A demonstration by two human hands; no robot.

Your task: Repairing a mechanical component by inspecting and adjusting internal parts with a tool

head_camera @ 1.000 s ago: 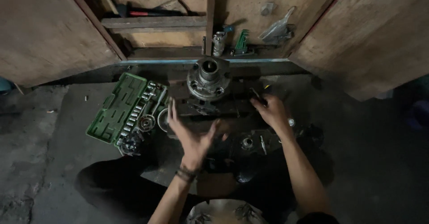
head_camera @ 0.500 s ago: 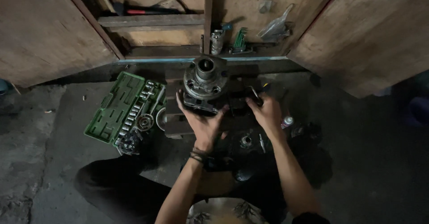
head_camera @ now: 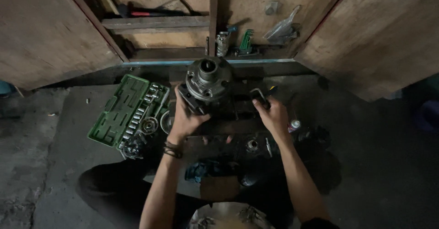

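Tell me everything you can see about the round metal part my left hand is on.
The round metal hub assembly looks like grey, grimy cast metal: a wide circular flange with bolt holes, and a raised central collar with a dark bore facing up. It stands upright on the dark floor before the open wooden cabinet. The left hand grips its lower left edge.

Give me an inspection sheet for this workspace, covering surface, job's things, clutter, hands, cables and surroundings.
Surface: dark, dusty concrete floor.
Job's things: round metal hub assembly standing upright; small dark tool.
Clutter: open green socket set case, loose round metal parts, small bottle, blue rag.
Hands: left hand on the hub's near side; right hand gripping the tool.
Cables: nothing seen.
Surroundings: open wooden cabinet with tools on shelves.
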